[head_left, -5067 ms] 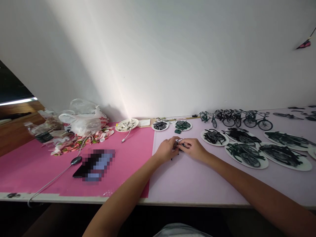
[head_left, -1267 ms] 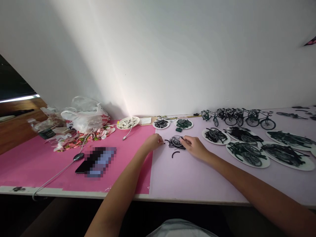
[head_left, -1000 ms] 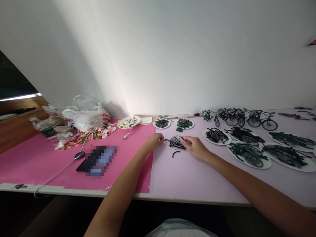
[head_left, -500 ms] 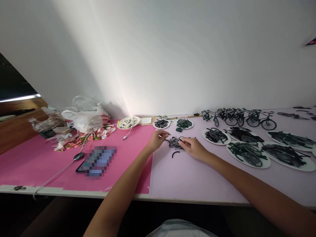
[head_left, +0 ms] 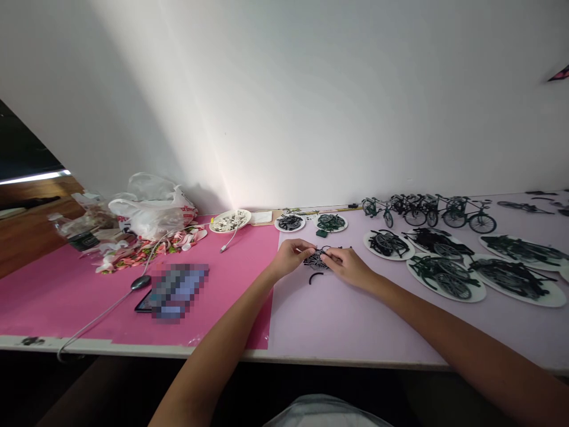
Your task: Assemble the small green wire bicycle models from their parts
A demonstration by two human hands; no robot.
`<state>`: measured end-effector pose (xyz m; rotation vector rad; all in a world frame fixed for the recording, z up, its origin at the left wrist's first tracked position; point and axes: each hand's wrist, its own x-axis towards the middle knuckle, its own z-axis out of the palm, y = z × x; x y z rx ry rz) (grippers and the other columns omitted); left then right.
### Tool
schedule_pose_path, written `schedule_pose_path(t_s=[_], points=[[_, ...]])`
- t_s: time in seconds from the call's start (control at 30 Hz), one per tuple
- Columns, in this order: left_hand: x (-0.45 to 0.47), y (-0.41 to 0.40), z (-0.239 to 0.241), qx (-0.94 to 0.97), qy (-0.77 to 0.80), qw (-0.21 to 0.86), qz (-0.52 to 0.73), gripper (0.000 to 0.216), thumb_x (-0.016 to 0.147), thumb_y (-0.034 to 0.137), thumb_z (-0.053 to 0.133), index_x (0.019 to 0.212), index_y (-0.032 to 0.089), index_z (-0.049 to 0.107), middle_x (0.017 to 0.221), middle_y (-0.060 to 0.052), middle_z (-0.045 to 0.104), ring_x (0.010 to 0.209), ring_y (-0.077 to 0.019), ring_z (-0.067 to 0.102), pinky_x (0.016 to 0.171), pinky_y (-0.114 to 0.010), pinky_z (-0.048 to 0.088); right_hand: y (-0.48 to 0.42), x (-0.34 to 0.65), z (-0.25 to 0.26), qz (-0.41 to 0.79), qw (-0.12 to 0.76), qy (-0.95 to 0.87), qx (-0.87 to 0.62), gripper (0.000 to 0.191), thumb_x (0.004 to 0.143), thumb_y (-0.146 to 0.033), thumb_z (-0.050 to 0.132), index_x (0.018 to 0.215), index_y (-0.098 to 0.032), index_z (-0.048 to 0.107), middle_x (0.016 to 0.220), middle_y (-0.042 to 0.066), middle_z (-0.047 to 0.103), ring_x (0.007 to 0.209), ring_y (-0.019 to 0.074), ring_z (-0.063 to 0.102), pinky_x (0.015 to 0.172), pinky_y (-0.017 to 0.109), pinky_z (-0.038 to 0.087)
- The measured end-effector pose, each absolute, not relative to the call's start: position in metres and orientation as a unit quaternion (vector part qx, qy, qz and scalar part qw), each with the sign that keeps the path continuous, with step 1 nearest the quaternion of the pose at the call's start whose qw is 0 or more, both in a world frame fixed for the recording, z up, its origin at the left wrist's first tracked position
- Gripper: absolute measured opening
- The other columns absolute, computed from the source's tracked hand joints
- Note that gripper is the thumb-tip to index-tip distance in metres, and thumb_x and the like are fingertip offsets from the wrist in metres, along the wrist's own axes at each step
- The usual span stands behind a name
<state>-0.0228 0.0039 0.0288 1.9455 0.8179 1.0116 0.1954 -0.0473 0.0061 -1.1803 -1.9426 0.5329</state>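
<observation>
In the middle of the table, my left hand point(head_left: 291, 258) pinches a small dark part, whose shape I cannot make out, at the upper left of a grey spoked toy bicycle wheel point(head_left: 315, 260). My right hand point(head_left: 349, 265) is closed on that wheel from the right, thumb and fingertips at its edge. The two hands almost meet above it. More dark pieces lie under and behind the wheel, partly hidden by my fingers. A loose black curved strip point(head_left: 315, 276) rests on the lilac surface just below.
Plates of dark bicycle parts point(head_left: 446, 277) stand to the right, with assembled miniature bicycles point(head_left: 457, 213) behind them. Two smaller plates point(head_left: 290, 222) sit behind my hands. On the pink side are a plate of white pieces point(head_left: 231, 220), a cable, a blurred phone point(head_left: 173, 290) and a plastic bag point(head_left: 153, 207).
My left hand has moved right and slightly down, bringing the small dark part to the wheel. My right hand has stayed nearly in place at the wheel.
</observation>
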Motion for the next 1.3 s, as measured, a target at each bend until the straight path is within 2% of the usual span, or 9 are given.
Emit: schedule_pose_path(t_s=[0.27, 0.43, 0.63, 0.83, 1.03, 1.3], points=[[-0.020, 0.000, 0.029, 0.778, 0.320, 0.367, 0.396, 0.037, 0.086, 0.051, 0.074, 0.099, 0.016, 0.081, 0.101, -0.011, 0.079, 0.088, -0.0220, 0.073, 0.080, -0.033, 0.059, -0.044, 0.197, 0.002, 0.188, 0.395, -0.769, -0.467, 0.044, 0.098, -0.054, 0.049, 0.068, -0.022, 0.042, 0.056, -0.005, 0.039, 0.053, 0.0129, 0.034, 0.053, 0.028, 0.023], [-0.019, -0.002, 0.025, 0.772, 0.311, 0.392, 0.392, 0.039, 0.085, 0.048, 0.076, 0.107, 0.016, 0.080, 0.105, -0.011, 0.080, 0.089, -0.0227, 0.074, 0.083, -0.035, 0.060, -0.042, 0.197, 0.001, 0.176, 0.400, -0.766, -0.471, 0.043, 0.099, -0.053, 0.048, 0.070, -0.022, 0.045, 0.058, -0.005, 0.041, 0.055, 0.0134, 0.037, 0.055, 0.028, 0.025], [-0.019, 0.000, 0.023, 0.763, 0.298, 0.415, 0.396, 0.040, 0.084, 0.048, 0.078, 0.107, 0.015, 0.081, 0.107, -0.012, 0.079, 0.093, -0.0248, 0.075, 0.086, -0.037, 0.062, -0.042, 0.197, 0.000, 0.177, 0.402, -0.768, -0.466, 0.042, 0.099, -0.053, 0.048, 0.071, -0.022, 0.048, 0.058, -0.004, 0.043, 0.056, 0.0143, 0.037, 0.055, 0.029, 0.027], [-0.020, -0.002, 0.027, 0.798, 0.289, 0.359, 0.389, 0.035, 0.089, 0.046, 0.073, 0.107, 0.018, 0.081, 0.101, -0.011, 0.079, 0.085, -0.0210, 0.073, 0.080, -0.033, 0.060, -0.042, 0.196, -0.002, 0.187, 0.403, -0.767, -0.463, 0.042, 0.099, -0.051, 0.048, 0.069, -0.023, 0.044, 0.058, -0.004, 0.041, 0.056, 0.0144, 0.037, 0.055, 0.029, 0.027], [-0.020, -0.006, 0.032, 0.818, 0.297, 0.322, 0.374, 0.030, 0.092, 0.042, 0.068, 0.106, 0.019, 0.081, 0.098, -0.010, 0.078, 0.080, -0.0179, 0.069, 0.073, -0.028, 0.056, -0.042, 0.196, -0.003, 0.193, 0.398, -0.772, -0.456, 0.046, 0.099, -0.057, 0.045, 0.068, -0.023, 0.040, 0.059, -0.004, 0.041, 0.056, 0.0143, 0.036, 0.054, 0.028, 0.027], [-0.018, -0.008, 0.032, 0.842, 0.294, 0.271, 0.363, 0.030, 0.098, 0.039, 0.059, 0.110, 0.019, 0.078, 0.097, -0.008, 0.074, 0.077, -0.0157, 0.066, 0.075, -0.028, 0.055, -0.044, 0.196, 0.002, 0.190, 0.398, -0.767, -0.466, 0.045, 0.100, -0.055, 0.045, 0.068, -0.023, 0.040, 0.058, -0.004, 0.040, 0.056, 0.0137, 0.036, 0.055, 0.028, 0.026]])
